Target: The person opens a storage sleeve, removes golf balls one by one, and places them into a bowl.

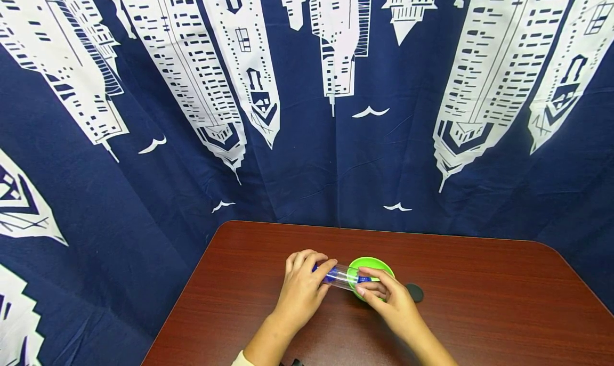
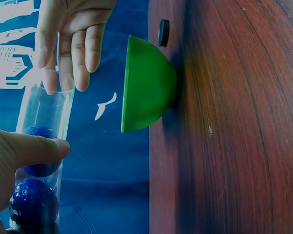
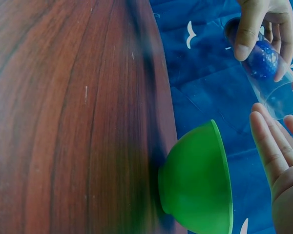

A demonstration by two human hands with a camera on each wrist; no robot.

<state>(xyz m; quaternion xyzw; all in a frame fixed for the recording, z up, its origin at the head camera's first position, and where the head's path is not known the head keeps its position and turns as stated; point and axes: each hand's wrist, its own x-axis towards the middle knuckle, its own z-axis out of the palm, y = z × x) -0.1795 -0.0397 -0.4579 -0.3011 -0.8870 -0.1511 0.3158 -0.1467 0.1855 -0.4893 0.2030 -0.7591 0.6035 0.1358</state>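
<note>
A clear tube (image 1: 342, 277) with blue balls (image 2: 34, 201) inside lies across my left hand (image 1: 302, 289), whose thumb and fingers grip it near its far end. Two balls show in the left wrist view, one partly behind the thumb. My right hand (image 1: 390, 297) is at the tube's open mouth, its fingers (image 3: 271, 144) extended right by the rim. Below the mouth stands a green bowl (image 2: 146, 85), upright on the table. In the head view, something blue (image 1: 365, 279) shows between the right fingers, over the bowl.
A round black disc (image 1: 414, 292), like a lid, lies on the brown wooden table (image 1: 503, 302) just right of the bowl. Behind the table hangs a dark blue cloth (image 1: 307, 179) with white buildings and birds.
</note>
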